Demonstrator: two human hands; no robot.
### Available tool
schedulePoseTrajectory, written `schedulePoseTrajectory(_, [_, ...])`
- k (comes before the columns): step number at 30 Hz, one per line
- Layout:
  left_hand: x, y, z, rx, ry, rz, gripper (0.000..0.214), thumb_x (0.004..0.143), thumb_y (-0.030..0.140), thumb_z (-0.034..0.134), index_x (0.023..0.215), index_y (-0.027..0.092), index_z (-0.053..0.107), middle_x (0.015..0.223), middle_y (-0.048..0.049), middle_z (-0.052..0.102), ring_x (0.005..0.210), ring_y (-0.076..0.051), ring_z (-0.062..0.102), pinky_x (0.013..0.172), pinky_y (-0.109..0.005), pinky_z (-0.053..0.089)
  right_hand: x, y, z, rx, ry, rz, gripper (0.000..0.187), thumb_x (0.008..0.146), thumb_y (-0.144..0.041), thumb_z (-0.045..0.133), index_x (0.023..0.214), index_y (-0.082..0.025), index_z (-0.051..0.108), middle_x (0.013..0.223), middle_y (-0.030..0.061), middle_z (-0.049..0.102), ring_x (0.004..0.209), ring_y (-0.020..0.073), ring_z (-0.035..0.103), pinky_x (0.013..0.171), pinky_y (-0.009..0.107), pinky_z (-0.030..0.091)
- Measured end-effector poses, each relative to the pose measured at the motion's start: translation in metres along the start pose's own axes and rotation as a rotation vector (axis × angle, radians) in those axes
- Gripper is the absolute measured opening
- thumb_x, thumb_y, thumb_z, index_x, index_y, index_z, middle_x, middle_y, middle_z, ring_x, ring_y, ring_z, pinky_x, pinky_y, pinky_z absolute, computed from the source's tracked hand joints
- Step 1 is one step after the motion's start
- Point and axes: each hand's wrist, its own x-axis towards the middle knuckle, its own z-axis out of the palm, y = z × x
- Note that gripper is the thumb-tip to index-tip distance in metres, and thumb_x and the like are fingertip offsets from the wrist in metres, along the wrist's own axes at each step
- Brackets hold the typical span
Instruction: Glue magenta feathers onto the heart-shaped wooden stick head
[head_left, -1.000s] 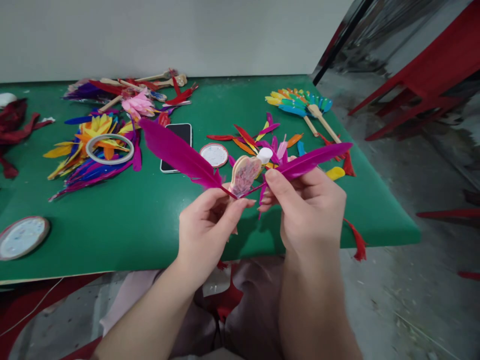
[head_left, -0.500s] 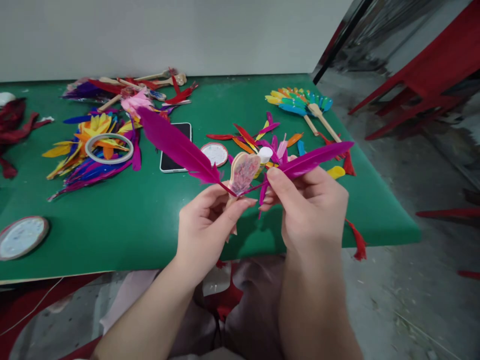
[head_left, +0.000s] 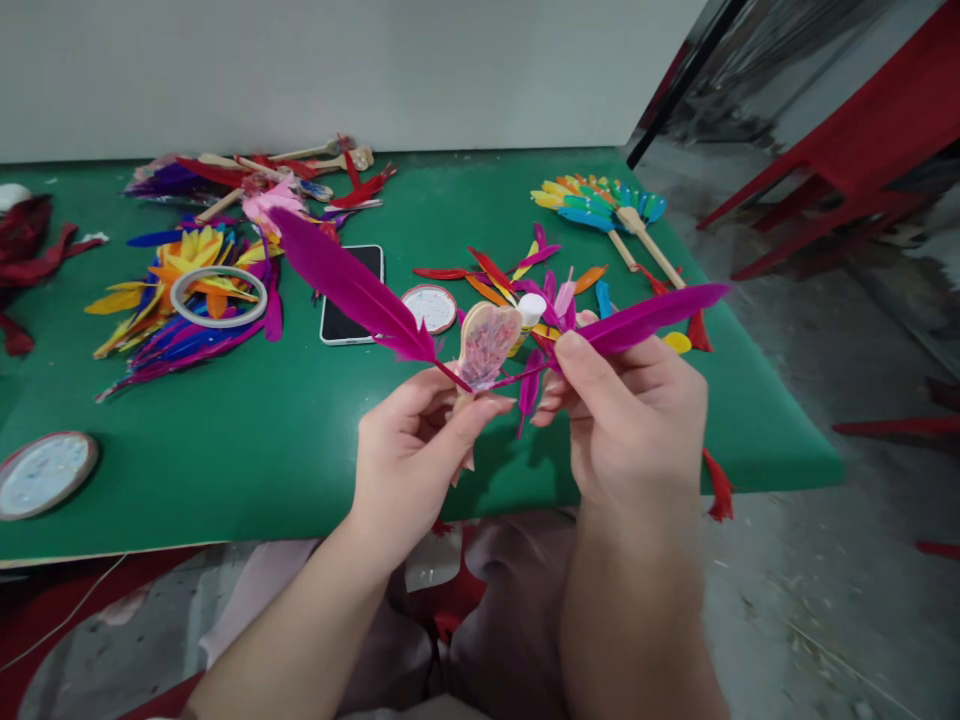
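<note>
Two magenta feathers spread from one wooden paddle

Two bare hands work at the centre of the frame, above a green-covered tabletop (head_left: 300,430). The left hand (head_left: 412,445) is closed, thumb against fingers, around the lower part of one pale wooden paddle with a rounded, mottled pink-grey head (head_left: 489,345). The right hand (head_left: 637,420) is nearly closed, thumb and fingertips pinching the shaft of one long magenta feather with a dark red quill (head_left: 649,318). A second long magenta feather (head_left: 352,285) has its quill end at the paddle's base; whether the left fingers grip it cannot be told.

The paddle's long axis is near upright, head up and leaning slightly right. The left-side feather slants, tip towards the upper left; the right-side one lies flatter, tip right and slightly up.

Around them are two round, pale discs with reddish rims, one at lower left (head_left: 49,475) and one near centre (head_left: 430,308), one black-screened phone (head_left: 341,325), one pale ring of tape (head_left: 217,323) at left, one white cap (head_left: 532,309) behind the paddle, and two multicoloured fans with wooden handles (head_left: 649,240) at upper right
</note>
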Motion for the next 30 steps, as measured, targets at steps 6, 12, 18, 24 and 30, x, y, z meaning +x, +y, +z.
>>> schedulePoseTrajectory(6, [0.0005, 0.0031, 0.0008, 0.025, 0.004, 0.015, 0.015, 0.073, 0.03, 0.068, 0.071, 0.017, 0.062, 0.052, 0.005, 0.055, 0.037, -0.001, 0.043, 0.033, -0.011, 0.035, -0.0024, -0.0009, 0.0051, 0.006, -0.005, -0.001, 0.013, 0.071, -0.032, 0.069, 0.065, -0.024, 0.061, 0.049, -0.0054, 0.054, 0.04, 0.009, 0.053, 0.033, 0.022, 0.045])
schedulePoseTrajectory(12, [0.0002, 0.0016, 0.0004, 0.001, 0.0, 0.008, 0.015, 0.073, 0.03, 0.068, 0.072, 0.017, 0.061, 0.052, 0.006, 0.051, 0.037, -0.001, 0.043, 0.033, -0.011, 0.035, -0.0019, 0.0029, 0.0052, -0.041, 0.018, -0.035, 0.012, 0.071, -0.033, 0.069, 0.066, -0.024, 0.062, 0.047, -0.0057, 0.054, 0.038, 0.009, 0.052, 0.033, 0.023, 0.045])
schedulePoseTrajectory(18, [0.0016, 0.0019, 0.0005, 0.019, -0.002, 0.023, 0.014, 0.074, 0.029, 0.068, 0.071, 0.017, 0.06, 0.051, 0.0061, 0.051, 0.037, -0.001, 0.043, 0.034, -0.01, 0.035, -0.0023, 0.0029, 0.0071, -0.061, 0.03, -0.058, 0.011, 0.072, -0.031, 0.069, 0.067, -0.024, 0.062, 0.048, -0.006, 0.054, 0.038, 0.0083, 0.051, 0.032, 0.022, 0.044])
schedulePoseTrajectory(24, [0.0007, 0.0015, 0.0009, 0.039, 0.01, 0.032, 0.015, 0.073, 0.03, 0.068, 0.073, 0.017, 0.061, 0.053, 0.0058, 0.054, 0.037, -0.001, 0.043, 0.033, -0.011, 0.036, -0.0047, 0.0028, 0.0088, -0.064, 0.05, -0.09, 0.011, 0.072, -0.03, 0.068, 0.067, -0.024, 0.062, 0.049, -0.0064, 0.054, 0.038, 0.0078, 0.051, 0.033, 0.021, 0.044])
schedulePoseTrajectory(30, [-0.0003, 0.0018, 0.0005, 0.032, 0.023, 0.044, 0.014, 0.076, 0.031, 0.065, 0.08, 0.018, 0.062, 0.066, 0.0015, 0.067, 0.037, -0.002, 0.045, 0.031, -0.011, 0.036, -0.0074, 0.0026, 0.0101, -0.137, 0.048, -0.1, 0.014, 0.074, -0.036, 0.066, 0.07, -0.025, 0.059, 0.055, -0.0049, 0.058, 0.041, 0.0095, 0.052, 0.035, 0.025, 0.044])
